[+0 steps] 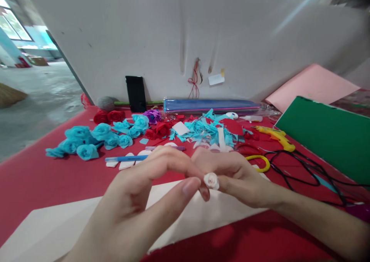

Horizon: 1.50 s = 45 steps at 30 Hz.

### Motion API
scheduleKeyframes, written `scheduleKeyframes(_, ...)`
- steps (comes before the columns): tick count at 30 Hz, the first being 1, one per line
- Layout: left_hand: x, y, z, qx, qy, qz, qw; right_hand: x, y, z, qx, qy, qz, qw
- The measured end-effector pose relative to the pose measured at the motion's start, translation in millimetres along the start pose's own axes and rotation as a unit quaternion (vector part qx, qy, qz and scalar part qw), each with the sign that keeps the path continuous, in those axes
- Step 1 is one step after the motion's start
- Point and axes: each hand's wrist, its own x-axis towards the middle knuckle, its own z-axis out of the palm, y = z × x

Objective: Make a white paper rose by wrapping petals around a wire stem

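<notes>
The right hand (243, 177) pinches a small white flower (212, 181) by its side, its thumb against the outer petals; the left hand (124, 212) curls in from the other side with its fingertips at the flower's edge, though whether they grip it or only steady it I cannot tell. Holding it by the rim leaves the rolled face turned up toward the wearer, probably so the layers stay in sight and the petals are not crushed. A white sheet (202, 217) lies beneath both hands on the red worktop (29, 185). Just beyond the right hand are yellow-handled scissors (268, 165) and, farther off, a yellow glue gun (276, 135), seemingly left on that side for easy reach. Blue flowers (78, 133) sit in a cluster past the left hand, perhaps grouped to keep them apart from the loose blue scraps (208, 129) heaped beyond both hands. The white flower looks like paper: tightly coiled, roundish, with a spiral centre, faintly pinkish inside, and far smaller than the blue ones.
</notes>
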Motion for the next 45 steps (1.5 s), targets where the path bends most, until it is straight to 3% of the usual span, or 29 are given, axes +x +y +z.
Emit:
scheduleKeyframes(10, -0.9, 0.3, 2.9, -0.023, -0.001, -0.093, 0.995, 0.5, 1.6, -5.7, -0.128, -0.004, -0.051, 0.990)
scheduleKeyframes(20, -0.8, 2.1, 3.8, -0.066, -0.007, -0.147, 0.987, 1.2, 2.4, -4.6, -0.120, -0.018, -0.073, 0.990)
scheduleKeyframes(26, -3.3, -0.1, 2.5, -0.065, -0.025, -0.079, 0.994, 1.2, 2.9, -5.5, -0.125, -0.027, -0.084, 0.988)
scheduleKeyframes(34, -2.4, -2.0, 4.7, -0.071, -0.041, -0.105, 0.991, 2.2, 4.9, -5.9, -0.142, -0.044, -0.103, 0.983)
scheduleKeyframes(41, -3.3, -2.5, 6.8, -0.114, -0.005, -0.105, 0.988, 2.8, 4.1, -5.4, -0.134, -0.047, -0.115, 0.983)
scheduleKeyframes(45, -4.5, -1.9, 4.0, -0.079, 0.002, -0.066, 0.995, 1.2, 0.6, -5.4, -0.125, -0.048, -0.095, 0.986)
